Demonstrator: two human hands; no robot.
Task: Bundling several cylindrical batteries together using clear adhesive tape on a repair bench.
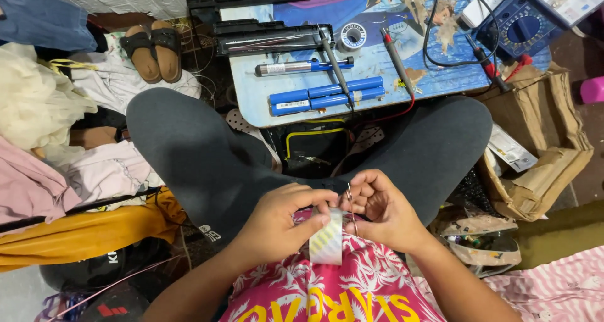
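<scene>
My left hand pinches a strip of clear tape with yellow marks, hanging down over my pink patterned shirt. My right hand is closed on small metal scissors, whose blades sit at the top edge of the tape, between both hands. Both hands rest over my lap, between my crossed legs in dark trousers.
A small low table stands ahead with blue cylindrical cells, a soldering iron, a solder reel, probes and a blue multimeter. Clothes pile at the left, sandals at the back left, a cardboard box at the right.
</scene>
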